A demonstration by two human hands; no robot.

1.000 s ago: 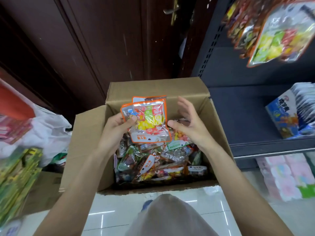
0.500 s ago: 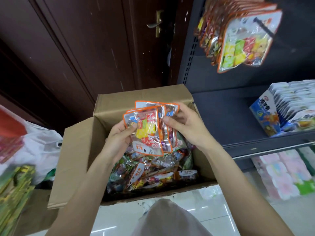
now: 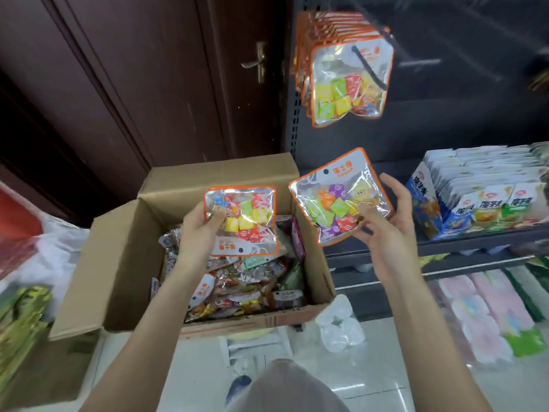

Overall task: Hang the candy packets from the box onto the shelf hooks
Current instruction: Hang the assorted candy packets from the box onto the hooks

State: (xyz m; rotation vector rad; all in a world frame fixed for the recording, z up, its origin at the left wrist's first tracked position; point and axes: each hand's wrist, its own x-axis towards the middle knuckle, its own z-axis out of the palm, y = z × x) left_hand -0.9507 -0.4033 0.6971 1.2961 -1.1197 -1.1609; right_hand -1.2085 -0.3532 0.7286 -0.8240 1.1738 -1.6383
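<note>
Two hands (image 3: pixel 199 230) (image 3: pixel 383 230), each pinching one packet (image 3: pixel 243 218) (image 3: pixel 338 200).

An orange-edged clear candy packet (image 3: pixel 242 221) hangs upside down in the left hand (image 3: pixel 199 233) over the open cardboard box (image 3: pixel 118 263). A second packet (image 3: pixel 338 197), tilted, sits in the right hand (image 3: pixel 383 224), below hung packets (image 3: pixel 350 81).

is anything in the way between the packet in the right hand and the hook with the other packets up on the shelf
Nothing visible is. The packet in the right hand sits below the hanging packets, with only open space in front of the dark shelf back between them. The hook's tip itself is too blurred to make out.
</note>
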